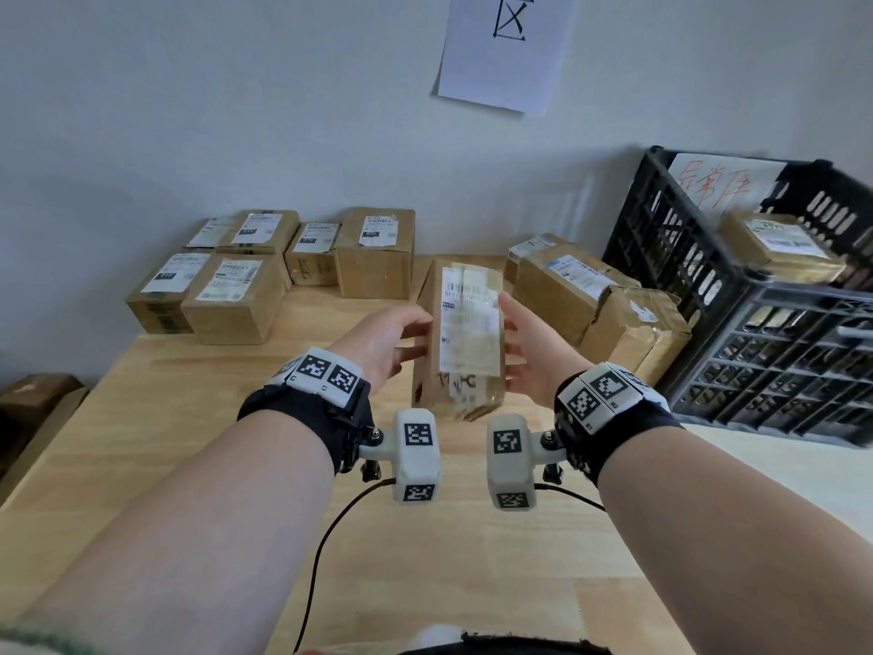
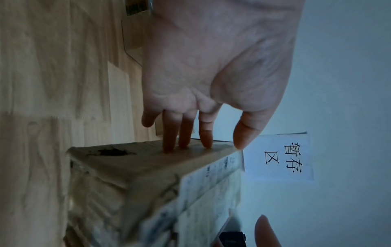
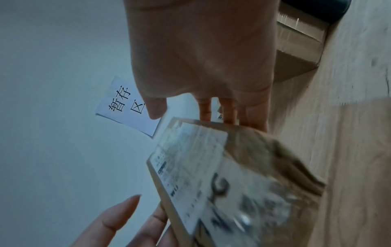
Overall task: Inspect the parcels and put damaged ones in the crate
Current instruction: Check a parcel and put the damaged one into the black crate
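A tall, worn cardboard parcel (image 1: pixel 465 333) with a white label stands in the middle of the wooden table (image 1: pixel 189 442), between my two hands. My left hand (image 1: pixel 397 340) touches its left side with straight fingers (image 2: pixel 186 133). That side has a dark hole (image 2: pixel 112 152). My right hand (image 1: pixel 524 347) lies flat against the right side, with its fingers (image 3: pixel 228 110) straight behind the parcel (image 3: pixel 211 175) and the thumb free. The black plastic crate (image 1: pixel 756 295) stands at the right and holds one labelled parcel (image 1: pixel 779 248). I cannot tell whether the middle parcel is lifted.
Several intact-looking parcels (image 1: pixel 264 271) sit at the back left by the wall. A crushed parcel (image 1: pixel 633 333) and two more (image 1: pixel 562 281) lie between the middle parcel and the crate. A paper sign (image 1: pixel 505 49) hangs on the wall. A brown box (image 1: pixel 33 399) sits beyond the table's left edge.
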`<state>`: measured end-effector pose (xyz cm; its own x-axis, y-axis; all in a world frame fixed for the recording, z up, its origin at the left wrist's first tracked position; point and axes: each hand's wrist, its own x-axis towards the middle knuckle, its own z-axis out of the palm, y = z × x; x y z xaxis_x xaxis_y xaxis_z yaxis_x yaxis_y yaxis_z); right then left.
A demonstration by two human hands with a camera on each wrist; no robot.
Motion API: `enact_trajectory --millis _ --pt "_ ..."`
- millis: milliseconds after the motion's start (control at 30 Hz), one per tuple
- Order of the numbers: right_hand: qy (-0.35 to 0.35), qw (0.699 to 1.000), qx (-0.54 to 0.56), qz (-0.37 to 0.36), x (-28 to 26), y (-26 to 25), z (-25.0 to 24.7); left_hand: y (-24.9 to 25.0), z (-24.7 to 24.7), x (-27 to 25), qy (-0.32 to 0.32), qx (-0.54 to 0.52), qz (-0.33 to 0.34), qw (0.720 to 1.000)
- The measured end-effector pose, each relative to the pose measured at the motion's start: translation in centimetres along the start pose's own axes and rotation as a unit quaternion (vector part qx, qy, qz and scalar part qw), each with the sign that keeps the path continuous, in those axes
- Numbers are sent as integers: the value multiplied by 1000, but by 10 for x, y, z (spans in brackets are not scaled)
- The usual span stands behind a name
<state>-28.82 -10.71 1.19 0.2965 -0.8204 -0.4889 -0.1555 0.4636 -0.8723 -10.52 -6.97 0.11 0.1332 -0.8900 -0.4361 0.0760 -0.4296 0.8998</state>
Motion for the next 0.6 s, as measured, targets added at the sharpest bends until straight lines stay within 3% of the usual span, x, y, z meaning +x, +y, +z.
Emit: enact_trajectory --millis 267,600 --pt "11 1000 25 10 5 3 -4 0 2 6 -3 -10 -9 1000" --pt "-14 999 -28 39 17 16 6 -14 6 5 -12 15 -33 999"
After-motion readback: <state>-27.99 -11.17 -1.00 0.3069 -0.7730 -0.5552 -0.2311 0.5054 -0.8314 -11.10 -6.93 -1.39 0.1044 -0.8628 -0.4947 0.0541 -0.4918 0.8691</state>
